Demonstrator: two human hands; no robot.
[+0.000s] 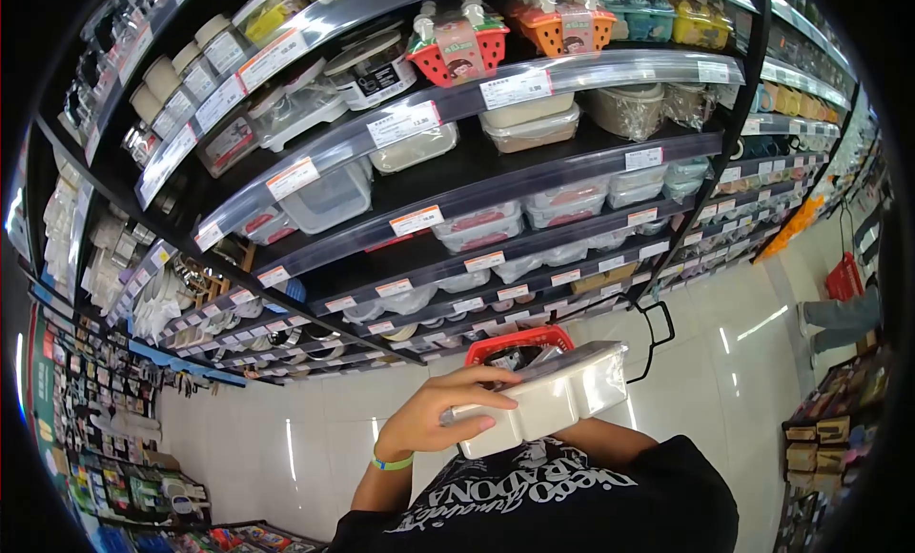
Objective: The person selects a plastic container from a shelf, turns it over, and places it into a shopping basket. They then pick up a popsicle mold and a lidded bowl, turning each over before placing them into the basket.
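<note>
A cream-white container (550, 408) with several compartments and a clear lid, in shiny plastic wrap, is held tilted in front of my chest. My left hand (456, 408), with a yellow-green band at the wrist, grips its left end, thumb on the near side and fingers over the top. My right forearm (610, 441) reaches behind the container, which hides the right hand. Just beyond the container, lower down, is a red shopping basket (519, 338) with dark items inside, partly covered by the container.
Shelves (562, 153) of food boxes and price tags curve across the front. Red strawberry-style baskets (459, 50) sit on an upper shelf. A black long handle (660, 326) stands near the red basket. At right, a person's legs (843, 317) and another red basket (844, 277) are in the aisle.
</note>
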